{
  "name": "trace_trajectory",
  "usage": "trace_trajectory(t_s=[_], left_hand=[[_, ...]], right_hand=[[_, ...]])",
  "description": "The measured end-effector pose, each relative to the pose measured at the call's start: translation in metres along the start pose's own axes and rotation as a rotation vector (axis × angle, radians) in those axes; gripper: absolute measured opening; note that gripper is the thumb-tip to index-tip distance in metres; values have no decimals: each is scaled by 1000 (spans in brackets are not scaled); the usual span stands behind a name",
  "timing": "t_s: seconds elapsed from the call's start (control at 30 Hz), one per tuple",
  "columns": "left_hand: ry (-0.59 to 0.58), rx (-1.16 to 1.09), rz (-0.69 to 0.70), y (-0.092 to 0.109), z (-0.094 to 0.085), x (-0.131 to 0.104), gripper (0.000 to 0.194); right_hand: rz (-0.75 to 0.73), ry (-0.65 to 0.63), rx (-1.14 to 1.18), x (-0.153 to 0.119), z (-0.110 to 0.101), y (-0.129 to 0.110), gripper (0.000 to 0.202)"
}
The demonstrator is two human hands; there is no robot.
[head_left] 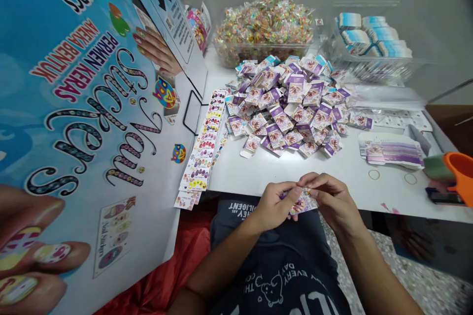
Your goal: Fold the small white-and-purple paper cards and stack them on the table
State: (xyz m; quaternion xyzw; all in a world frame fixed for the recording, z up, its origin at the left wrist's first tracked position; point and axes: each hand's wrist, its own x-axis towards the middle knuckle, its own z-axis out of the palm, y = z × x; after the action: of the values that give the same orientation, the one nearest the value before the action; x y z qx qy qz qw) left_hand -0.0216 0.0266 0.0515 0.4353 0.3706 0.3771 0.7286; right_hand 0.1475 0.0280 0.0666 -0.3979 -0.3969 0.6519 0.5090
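Close to my lap, just off the table's front edge, my left hand (278,202) is closed around a small purple-and-white printed cardboard box (305,203). The fingers of my right hand (334,199) are closed at the box's right end and top edge. Part of the box is hidden behind the fingers; whether its flap is open I cannot tell. Beyond my hands lies a heap of similar small boxes (281,118), many with end flaps sticking out. A stack of flat purple-and-white box blanks (391,150) lies to the right.
Left stands a big blue carton (99,59). Nail sticker strips (201,157) lie beside it. At the back are a clear bin of wrapped candies (264,24) and another of blue-white stacks (369,39). An orange-handled object (458,172) and rubber bands (374,174) lie right.
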Motion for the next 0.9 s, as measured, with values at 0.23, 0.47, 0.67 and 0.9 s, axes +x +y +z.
trace_trajectory(t_s=[0.23,0.47,0.67,0.9], left_hand=[[-46,-14,-18,2,-3,-1,56],[-36,186,104,5,-3,1,53],[112,619,365,-2,-1,6,30],[244,611,174,-14,-1,6,31]], right_hand=[[9,-56,-56,-2,-6,1,4],[311,14,69,-5,10,0,48],[59,371,-235,-15,12,33,25],[-183,333,-657,-20,14,38,35]])
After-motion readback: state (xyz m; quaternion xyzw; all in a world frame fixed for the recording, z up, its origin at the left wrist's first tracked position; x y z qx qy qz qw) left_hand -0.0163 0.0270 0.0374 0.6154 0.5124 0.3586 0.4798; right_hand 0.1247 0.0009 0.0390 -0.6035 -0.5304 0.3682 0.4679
